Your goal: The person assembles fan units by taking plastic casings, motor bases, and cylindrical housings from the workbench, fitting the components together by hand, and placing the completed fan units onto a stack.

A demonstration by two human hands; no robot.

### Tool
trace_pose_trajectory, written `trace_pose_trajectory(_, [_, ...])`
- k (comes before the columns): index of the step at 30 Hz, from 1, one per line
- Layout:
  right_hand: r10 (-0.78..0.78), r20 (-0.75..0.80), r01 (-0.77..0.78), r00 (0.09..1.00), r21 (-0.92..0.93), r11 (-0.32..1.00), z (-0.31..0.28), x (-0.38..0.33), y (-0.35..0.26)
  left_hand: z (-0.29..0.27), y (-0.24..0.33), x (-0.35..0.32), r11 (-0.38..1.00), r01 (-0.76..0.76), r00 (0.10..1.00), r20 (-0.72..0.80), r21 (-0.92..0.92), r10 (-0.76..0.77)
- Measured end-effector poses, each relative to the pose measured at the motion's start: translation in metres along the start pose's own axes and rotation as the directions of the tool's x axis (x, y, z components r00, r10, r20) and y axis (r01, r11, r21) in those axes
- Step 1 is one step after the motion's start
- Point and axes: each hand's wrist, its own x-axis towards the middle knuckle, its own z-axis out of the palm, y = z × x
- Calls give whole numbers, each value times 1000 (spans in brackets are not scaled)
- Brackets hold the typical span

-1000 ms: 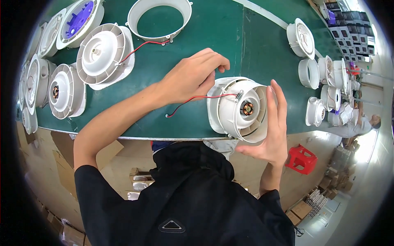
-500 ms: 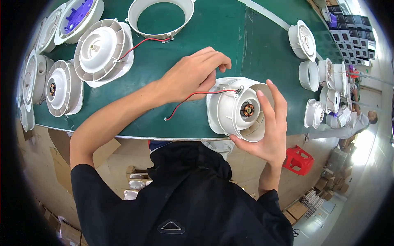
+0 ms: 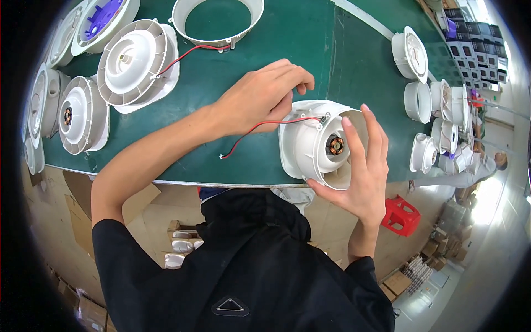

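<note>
A white plastic fan housing (image 3: 304, 146) lies near the table's front edge, its round opening turned to the right. Inside its hub shows a motor with copper windings (image 3: 335, 145). My right hand (image 3: 359, 174) grips the housing's rim, thumb at the near side and fingers spread across the opening. From the housing's top a red and black wire (image 3: 260, 125) runs left to a small white plug. My left hand (image 3: 263, 97) is curled beside the housing's far left edge, above the wire. Anything within its fingers is hidden.
At the left stand several white fan units, one with a bladed wheel (image 3: 133, 63). A white ring (image 3: 218, 41) with a wire stands at the far side of the green table (image 3: 365, 66). More housings (image 3: 409, 54) line the right. A red stool (image 3: 402, 214) is on the floor.
Both hands and the housing keep nearly the same places. My left hand has shifted very slightly to the right. The whole view has moved a little.
</note>
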Motion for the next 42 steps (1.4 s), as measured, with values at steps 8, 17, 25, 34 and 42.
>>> trace_pose_trajectory(8, [92, -120, -35, 989, 407, 913, 5, -7, 19, -5, 0, -1, 999, 34, 999, 30, -19, -34])
trace_pose_trajectory(17, [603, -37, -344, 797, 793, 503, 55, -68, 7, -21, 7, -2, 996, 11, 919, 392, 90, -46])
trace_pose_trajectory(25, [699, -196, -364, 688, 740, 566, 62, -91, -19, -11, 42, -2, 938, -50, 804, 571, 344, -167])
trace_pose_trajectory(34, [643, 432, -675, 633, 714, 185, 81, -140, -1, 12, 53, 4, 931, -104, 747, 646, 349, -159])
trace_pose_trajectory(42, [673, 328, 49, 663, 878, -476, 123, -152, -25, 22, 47, 14, 989, -87, 770, 638, 117, -7])
